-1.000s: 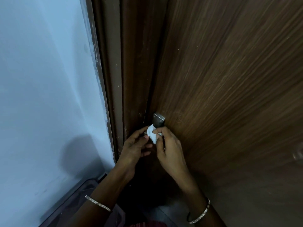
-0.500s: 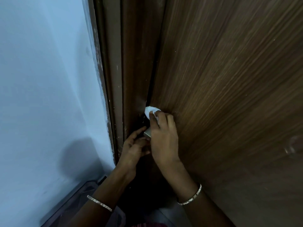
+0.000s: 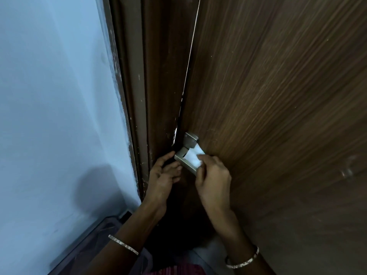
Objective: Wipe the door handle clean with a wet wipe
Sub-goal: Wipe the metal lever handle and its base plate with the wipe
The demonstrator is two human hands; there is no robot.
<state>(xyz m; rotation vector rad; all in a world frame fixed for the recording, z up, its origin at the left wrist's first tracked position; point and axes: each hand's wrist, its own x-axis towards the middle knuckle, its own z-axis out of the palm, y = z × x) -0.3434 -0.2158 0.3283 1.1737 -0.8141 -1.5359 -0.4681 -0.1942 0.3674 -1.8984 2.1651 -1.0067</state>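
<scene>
Brushed-metal lever door handle [image 3: 185, 155] on dark wood-grain door [image 3: 278, 96], near frame edge. Right hand [image 3: 213, 178] fingers pinch white wet wipe [image 3: 194, 157] against lever, scrubbing top face. Left hand [image 3: 163, 175], fingers loosely curled, apparently steadies lever end.

- The door handle [image 3: 185, 157] is a squared, brushed-metal lever, dull silver, fixed at the left edge of the brown wood-grain door. Its square mounting block sits at the far end against the door face, and the flat lever bar runs from there towards the near side, slanting down and to the right.
- The wet wipe [image 3: 193, 156] is a small white wad, bunched up and a little blurred. It lies pressed on the right side of the lever bar, just below the mounting block, touching the metal.
</scene>
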